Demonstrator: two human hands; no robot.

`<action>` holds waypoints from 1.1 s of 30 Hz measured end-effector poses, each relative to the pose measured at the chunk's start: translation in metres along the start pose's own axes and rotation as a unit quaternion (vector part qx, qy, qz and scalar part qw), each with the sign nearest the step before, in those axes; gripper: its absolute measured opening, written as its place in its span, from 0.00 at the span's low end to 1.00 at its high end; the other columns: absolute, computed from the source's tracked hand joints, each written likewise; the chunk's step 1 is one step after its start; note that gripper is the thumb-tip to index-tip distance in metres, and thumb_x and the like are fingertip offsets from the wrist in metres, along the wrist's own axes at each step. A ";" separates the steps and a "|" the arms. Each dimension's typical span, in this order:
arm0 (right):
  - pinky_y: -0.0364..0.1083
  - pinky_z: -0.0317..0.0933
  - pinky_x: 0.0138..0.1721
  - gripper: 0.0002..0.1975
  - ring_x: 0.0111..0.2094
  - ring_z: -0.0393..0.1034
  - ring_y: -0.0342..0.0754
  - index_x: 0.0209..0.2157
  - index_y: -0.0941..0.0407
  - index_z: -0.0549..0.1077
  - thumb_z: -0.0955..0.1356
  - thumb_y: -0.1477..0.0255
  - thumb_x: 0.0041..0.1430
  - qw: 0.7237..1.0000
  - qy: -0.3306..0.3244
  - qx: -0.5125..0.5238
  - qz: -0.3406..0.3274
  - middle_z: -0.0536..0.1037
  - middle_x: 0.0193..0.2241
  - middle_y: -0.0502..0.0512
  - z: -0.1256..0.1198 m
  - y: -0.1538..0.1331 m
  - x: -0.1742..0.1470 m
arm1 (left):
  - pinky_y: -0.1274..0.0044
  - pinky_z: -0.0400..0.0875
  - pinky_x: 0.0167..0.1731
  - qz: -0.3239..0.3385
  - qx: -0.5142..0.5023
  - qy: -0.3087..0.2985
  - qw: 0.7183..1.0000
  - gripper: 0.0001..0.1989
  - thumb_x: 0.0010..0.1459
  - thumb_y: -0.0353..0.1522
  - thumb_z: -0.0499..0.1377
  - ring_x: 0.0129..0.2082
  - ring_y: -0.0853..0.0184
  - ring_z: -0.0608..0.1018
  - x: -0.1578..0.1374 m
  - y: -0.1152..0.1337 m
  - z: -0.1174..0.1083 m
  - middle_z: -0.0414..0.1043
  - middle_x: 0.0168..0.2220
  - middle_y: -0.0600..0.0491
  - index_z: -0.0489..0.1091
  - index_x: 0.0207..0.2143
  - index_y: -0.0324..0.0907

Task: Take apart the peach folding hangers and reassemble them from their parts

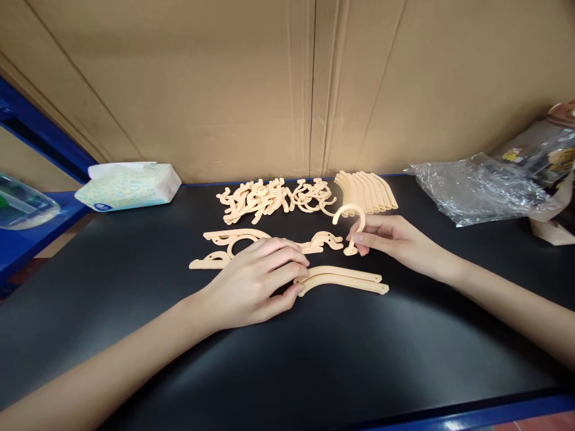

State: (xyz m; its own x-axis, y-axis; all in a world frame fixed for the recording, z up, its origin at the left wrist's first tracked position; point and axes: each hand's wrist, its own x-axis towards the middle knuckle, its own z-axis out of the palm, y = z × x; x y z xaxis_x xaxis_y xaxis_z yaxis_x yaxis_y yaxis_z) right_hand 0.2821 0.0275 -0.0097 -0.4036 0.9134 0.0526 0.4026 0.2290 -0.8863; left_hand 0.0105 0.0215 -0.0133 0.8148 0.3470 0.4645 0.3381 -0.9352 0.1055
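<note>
My right hand pinches a peach plastic hanger hook by its stem, holding it up with the curl at the top. My left hand is over the middle of the black table, its thumb and fingertips closed on the left ends of two curved hanger arms lying side by side. Behind that hand lies a folding hanger with its parts spread, partly hidden by my fingers. Its notched right end shows between my hands.
At the back are a heap of short notched pieces, a pile of hooks and a row of curved arms. A tissue pack stands back left. Clear plastic bags lie back right against the cardboard wall.
</note>
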 end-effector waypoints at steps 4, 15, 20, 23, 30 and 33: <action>0.45 0.60 0.34 0.14 0.28 0.65 0.43 0.29 0.56 0.71 0.67 0.59 0.58 0.998 -0.008 0.059 0.035 0.70 0.23 0.48 0.003 0.000 0.003 | 0.73 0.65 0.48 0.004 -0.008 -0.031 0.999 0.05 0.62 0.31 0.56 0.48 0.64 0.72 0.001 0.004 0.002 0.74 0.43 0.50 0.70 0.38 0.40; 0.44 0.60 0.35 0.12 0.28 0.65 0.41 0.29 0.57 0.71 0.67 0.62 0.58 0.996 -0.025 0.077 0.036 0.70 0.24 0.47 0.003 0.008 0.005 | 0.70 0.63 0.51 -0.023 -0.025 -0.060 0.998 0.06 0.62 0.33 0.56 0.51 0.61 0.70 0.000 0.005 0.004 0.72 0.47 0.49 0.69 0.39 0.41; 0.44 0.59 0.34 0.12 0.28 0.65 0.41 0.29 0.57 0.71 0.67 0.62 0.58 0.996 -0.030 0.072 0.034 0.70 0.25 0.47 0.003 0.007 0.006 | 0.69 0.62 0.52 -0.021 -0.032 -0.059 0.998 0.06 0.60 0.35 0.58 0.53 0.60 0.68 0.000 0.006 0.003 0.71 0.50 0.48 0.68 0.36 0.41; 0.44 0.59 0.35 0.13 0.28 0.65 0.42 0.29 0.57 0.70 0.67 0.61 0.58 0.997 -0.033 0.066 0.035 0.69 0.24 0.47 0.003 0.007 0.005 | 0.69 0.63 0.51 -0.020 -0.036 -0.056 0.998 0.05 0.60 0.34 0.58 0.53 0.60 0.68 0.000 0.007 0.002 0.71 0.49 0.48 0.68 0.35 0.41; 0.44 0.59 0.35 0.13 0.28 0.64 0.42 0.29 0.57 0.70 0.67 0.61 0.58 0.997 -0.041 0.062 0.033 0.68 0.24 0.47 0.003 0.007 0.005 | 0.70 0.63 0.51 -0.021 -0.025 -0.054 0.998 0.03 0.59 0.32 0.58 0.54 0.60 0.69 0.000 0.006 0.001 0.71 0.50 0.49 0.69 0.35 0.42; 0.44 0.59 0.35 0.13 0.28 0.64 0.42 0.29 0.57 0.70 0.67 0.60 0.58 0.997 -0.043 0.063 0.033 0.68 0.24 0.47 0.002 0.008 0.005 | 0.69 0.64 0.50 -0.019 -0.017 -0.054 0.998 0.04 0.59 0.33 0.58 0.54 0.59 0.69 0.000 0.005 0.001 0.71 0.50 0.48 0.69 0.35 0.42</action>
State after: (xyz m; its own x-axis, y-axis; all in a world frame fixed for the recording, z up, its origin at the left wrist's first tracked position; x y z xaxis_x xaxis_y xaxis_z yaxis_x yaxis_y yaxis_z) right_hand 0.2812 0.0330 -0.0175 -0.4506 0.8918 -0.0418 0.3258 0.1207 -0.9377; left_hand 0.0131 0.0169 -0.0138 0.8481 0.3857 0.3632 0.3548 -0.9226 0.1511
